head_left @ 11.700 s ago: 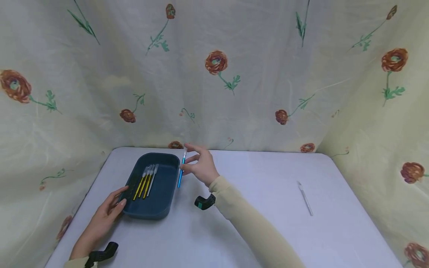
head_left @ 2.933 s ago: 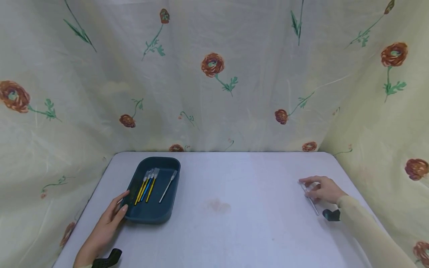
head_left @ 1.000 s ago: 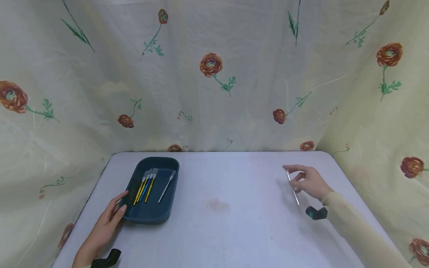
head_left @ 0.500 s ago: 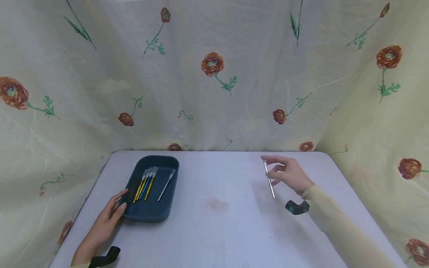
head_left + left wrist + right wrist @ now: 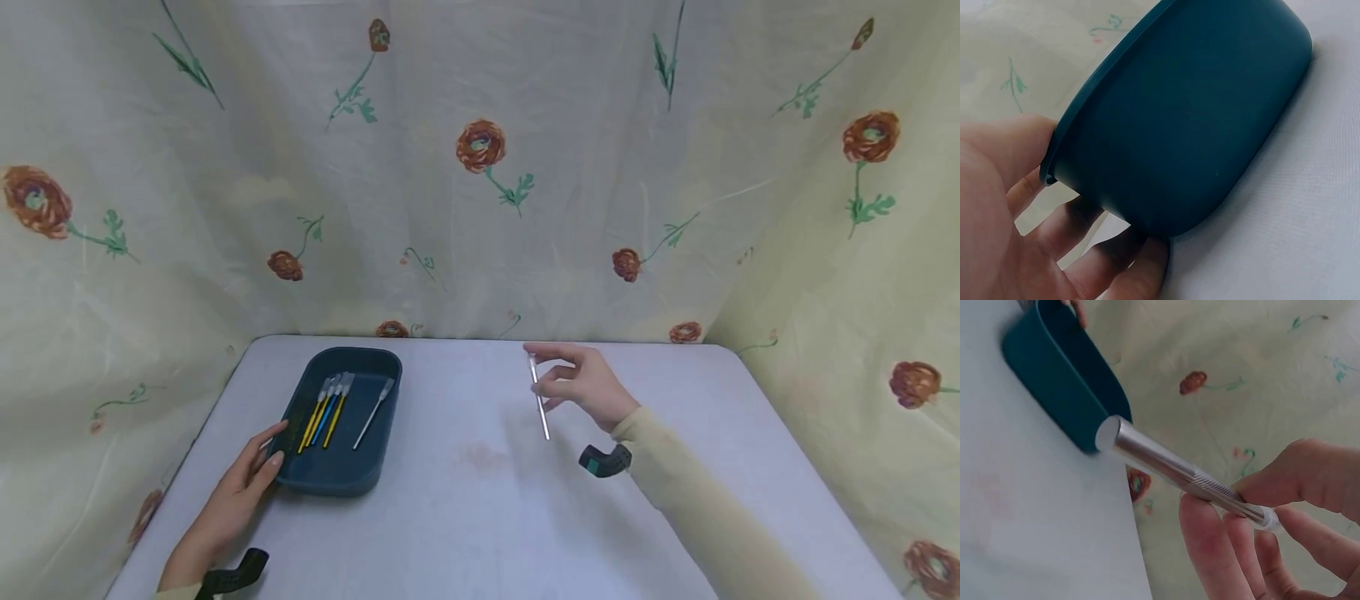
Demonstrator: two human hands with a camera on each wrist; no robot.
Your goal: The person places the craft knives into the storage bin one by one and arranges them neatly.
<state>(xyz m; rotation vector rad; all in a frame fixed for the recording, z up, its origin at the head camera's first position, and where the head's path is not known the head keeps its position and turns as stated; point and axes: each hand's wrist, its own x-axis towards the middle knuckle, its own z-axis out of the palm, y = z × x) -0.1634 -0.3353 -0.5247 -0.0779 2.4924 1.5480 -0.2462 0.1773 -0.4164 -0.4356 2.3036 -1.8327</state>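
Note:
A slim silver craft knife (image 5: pixel 1160 459) with a knurled collar and a clear cap is pinched between thumb and fingers of my right hand (image 5: pixel 581 383), raised above the middle of the table. Its plain end points down in the head view. My left hand (image 5: pixel 232 496) grips the near left corner of a dark blue tray (image 5: pixel 375 471), thumb at the rim and fingers against the outer wall (image 5: pixel 1179 125). Inside lie several capped craft knives: yellow and blue ones (image 5: pixel 324 417) bunched side by side on the left, and a silver one (image 5: pixel 372 414) apart on the right.
The white table (image 5: pixel 465 517) has a faint reddish stain (image 5: pixel 483 456) near its middle. A flower-printed curtain (image 5: pixel 555 208) hangs behind the table and along both sides. Each wrist wears a black camera mount (image 5: pixel 603 461).
My right hand picked the silver craft knife off the table's right side and carried it left toward the tray. Earlier, a blue knife joined the tray and the silver one there shifted right. Left hand stays.

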